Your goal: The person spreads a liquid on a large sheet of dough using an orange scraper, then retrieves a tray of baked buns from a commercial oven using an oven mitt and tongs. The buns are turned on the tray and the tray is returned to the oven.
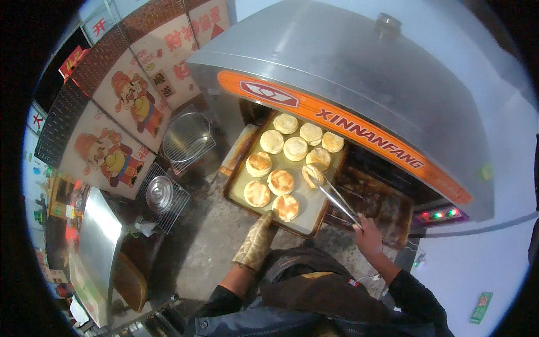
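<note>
A baking tray (pixel 307 216) sticks out of the oven mouth, bearing several round flatbreads. Those at the near left, such as one flatbread (pixel 281 182), are browned on top; the farther ones, like another flatbread (pixel 295 149), look paler. My left hand (pixel 254 245) wears a patterned oven mitt and grips the tray's near edge; the mitt hides its fingers. In my right hand (pixel 369 238) is a pair of metal tongs (pixel 340 204), its tips on a tilted flatbread (pixel 309 176) at the tray's right side.
The steel oven (pixel 337 56) with an orange band fills the far side; lit buttons (pixel 438 215) sit at its right. A dark oven deck (pixel 370 205) lies right of the tray. At the left stand a wire rack (pixel 178 202) with a metal lid (pixel 160 194), a round basket (pixel 188 137) and decorated panels (pixel 135 101).
</note>
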Action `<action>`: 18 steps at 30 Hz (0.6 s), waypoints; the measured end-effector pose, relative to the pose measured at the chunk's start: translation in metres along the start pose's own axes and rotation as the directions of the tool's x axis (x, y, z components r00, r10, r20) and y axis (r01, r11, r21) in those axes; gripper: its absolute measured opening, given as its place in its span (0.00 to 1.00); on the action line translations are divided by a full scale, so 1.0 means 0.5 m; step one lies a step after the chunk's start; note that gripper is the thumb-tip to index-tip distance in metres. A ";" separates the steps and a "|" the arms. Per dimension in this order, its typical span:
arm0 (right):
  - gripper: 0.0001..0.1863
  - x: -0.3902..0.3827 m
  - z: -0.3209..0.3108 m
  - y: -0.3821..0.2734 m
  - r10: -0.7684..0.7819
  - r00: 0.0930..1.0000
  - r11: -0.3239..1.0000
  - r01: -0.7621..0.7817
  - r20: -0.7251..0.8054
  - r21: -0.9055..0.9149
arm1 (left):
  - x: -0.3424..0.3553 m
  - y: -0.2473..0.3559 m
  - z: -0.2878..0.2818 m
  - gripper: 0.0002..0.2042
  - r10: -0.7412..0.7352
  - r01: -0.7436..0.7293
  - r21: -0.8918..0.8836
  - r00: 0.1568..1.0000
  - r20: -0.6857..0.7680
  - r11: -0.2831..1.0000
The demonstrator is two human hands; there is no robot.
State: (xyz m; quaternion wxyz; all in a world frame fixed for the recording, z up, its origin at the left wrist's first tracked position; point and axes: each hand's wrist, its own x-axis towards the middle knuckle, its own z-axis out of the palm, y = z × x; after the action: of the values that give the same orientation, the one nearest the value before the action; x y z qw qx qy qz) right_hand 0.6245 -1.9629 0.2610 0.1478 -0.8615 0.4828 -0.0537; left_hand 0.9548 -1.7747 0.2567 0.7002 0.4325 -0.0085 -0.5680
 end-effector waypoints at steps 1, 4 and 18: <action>0.29 -0.005 -0.015 0.010 -0.046 0.999 0.994 0.045 -0.007 -0.103 | 0.006 -0.004 0.005 0.23 -0.007 0.007 -0.065 1.000 -0.001 0.998; 0.31 -0.010 -0.059 0.044 -0.267 0.962 0.908 0.229 -0.064 -0.352 | -0.014 0.031 0.040 0.24 -0.063 0.060 0.202 0.998 0.007 0.977; 0.23 0.001 -0.083 0.009 0.081 0.872 0.867 -0.301 0.483 0.398 | 0.049 -0.034 -0.043 0.24 -0.084 0.102 -0.191 0.992 0.097 0.976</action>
State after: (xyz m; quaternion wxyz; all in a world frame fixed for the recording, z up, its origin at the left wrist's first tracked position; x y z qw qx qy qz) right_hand 0.6115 -1.9737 0.2991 0.4604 -0.7360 0.4937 0.0500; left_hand 0.9606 -1.7812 0.2211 0.7108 0.3360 0.0366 -0.6169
